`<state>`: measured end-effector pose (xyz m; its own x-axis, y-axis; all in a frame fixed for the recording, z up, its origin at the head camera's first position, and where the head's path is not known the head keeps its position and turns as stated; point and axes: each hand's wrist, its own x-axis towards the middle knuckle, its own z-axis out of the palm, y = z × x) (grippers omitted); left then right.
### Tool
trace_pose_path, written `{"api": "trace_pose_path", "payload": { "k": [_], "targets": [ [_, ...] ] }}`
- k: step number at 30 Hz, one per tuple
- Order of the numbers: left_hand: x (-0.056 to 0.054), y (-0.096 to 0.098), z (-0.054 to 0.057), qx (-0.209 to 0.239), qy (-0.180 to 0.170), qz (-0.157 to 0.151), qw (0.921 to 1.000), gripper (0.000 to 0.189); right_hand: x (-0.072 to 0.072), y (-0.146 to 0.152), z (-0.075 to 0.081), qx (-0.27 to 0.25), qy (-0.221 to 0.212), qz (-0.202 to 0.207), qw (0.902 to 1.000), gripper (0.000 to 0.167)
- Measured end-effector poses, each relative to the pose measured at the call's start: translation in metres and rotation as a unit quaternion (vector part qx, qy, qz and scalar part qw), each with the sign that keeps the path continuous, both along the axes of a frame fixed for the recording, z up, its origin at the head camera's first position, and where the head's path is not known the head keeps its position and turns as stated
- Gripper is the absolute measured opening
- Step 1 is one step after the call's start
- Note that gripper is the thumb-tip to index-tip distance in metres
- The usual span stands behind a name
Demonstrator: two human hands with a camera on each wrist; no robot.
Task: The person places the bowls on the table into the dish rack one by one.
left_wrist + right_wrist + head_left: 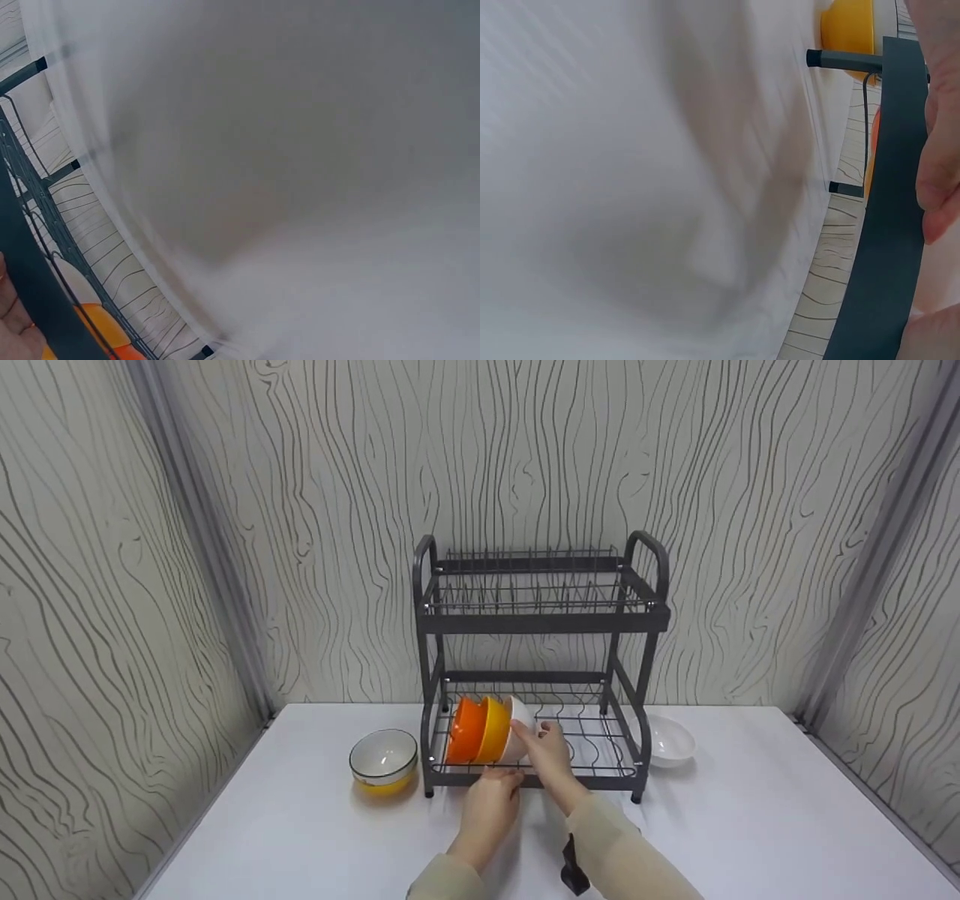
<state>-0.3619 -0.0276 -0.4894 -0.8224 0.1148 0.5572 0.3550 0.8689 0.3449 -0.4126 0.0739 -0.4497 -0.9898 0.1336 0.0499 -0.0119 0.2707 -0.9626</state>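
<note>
In the head view, a white bowl (519, 739) stands tilted on its side on the rack's lower tier, beside a yellow bowl (493, 730) and an orange bowl (466, 731). My right hand (553, 756) holds the white bowl from its right, thumb near the rim and fingers at its far side. Lower down, my left hand (491, 801) is at the front rail (551, 781), its fingertips close below the bowls. The right wrist view shows left-hand fingers (936, 180) beside the rail; I cannot tell whether they grip anything.
The dark two-tier dish rack (544, 622) stands against the patterned wall, its upper tier fitted with wire slots. Left of it, a white bowl with a dark rim (384, 754) is stacked on a yellow bowl (386, 789). Another white bowl (673, 742) sits at the rack's right side.
</note>
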Motion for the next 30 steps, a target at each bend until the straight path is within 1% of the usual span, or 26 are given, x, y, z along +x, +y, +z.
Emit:
{"api": "trace_pose_path", "payload": {
  "k": [3, 9, 13, 16, 19, 21, 22, 24, 26, 28, 30],
  "targets": [
    [0.0, 0.001, 0.0, 0.003, -0.013, 0.003, 0.9999, 0.017, 0.001, 0.004, 0.0, 0.003, 0.018, -0.012, 0.9998, 0.079],
    [-0.001, 0.003, 0.0, -0.004, -0.008, 0.005, 0.9999, 0.017, 0.005, 0.014, -0.001, -0.003, 0.053, -0.035, 0.998, 0.065],
    [-0.001, 0.003, 0.0, 0.003, -0.017, 0.007, 0.9998, 0.018, 0.007, 0.023, -0.003, 0.004, 0.076, -0.029, 0.9967, 0.062],
    [0.001, 0.002, 0.001, 0.015, -0.037, 0.005, 0.9992, 0.021, 0.008, 0.032, -0.008, 0.036, 0.102, -0.016, 0.994, 0.059],
    [0.002, 0.002, 0.001, 0.021, -0.053, 0.002, 0.9984, 0.023, 0.009, 0.043, -0.016, 0.102, 0.126, -0.007, 0.9867, 0.055],
    [0.003, 0.001, 0.001, 0.022, -0.052, 0.0, 0.9984, 0.023, 0.009, 0.05, -0.021, 0.164, 0.14, -0.004, 0.9764, 0.055],
    [0.002, 0.001, 0.001, 0.02, -0.045, -0.001, 0.9988, 0.022, 0.01, 0.054, -0.023, 0.198, 0.147, -0.005, 0.9692, 0.055],
    [0.002, 0.0, 0.0, 0.015, -0.031, -0.003, 0.9994, 0.021, 0.01, 0.06, -0.028, 0.263, 0.16, -0.005, 0.9514, 0.055],
    [0.002, 0.0, 0.0, 0.014, -0.025, -0.003, 0.9996, 0.021, 0.011, 0.065, -0.032, 0.327, 0.178, -0.006, 0.928, 0.054],
    [0.002, -0.001, -0.001, 0.01, -0.022, -0.001, 0.9997, 0.022, 0.011, 0.069, -0.035, 0.386, 0.197, -0.005, 0.9013, 0.052],
    [0.001, 0.0, -0.001, 0.011, -0.028, 0.0, 0.9995, 0.023, 0.011, 0.072, -0.039, 0.438, 0.217, -0.004, 0.8725, 0.05]
  ]
}}
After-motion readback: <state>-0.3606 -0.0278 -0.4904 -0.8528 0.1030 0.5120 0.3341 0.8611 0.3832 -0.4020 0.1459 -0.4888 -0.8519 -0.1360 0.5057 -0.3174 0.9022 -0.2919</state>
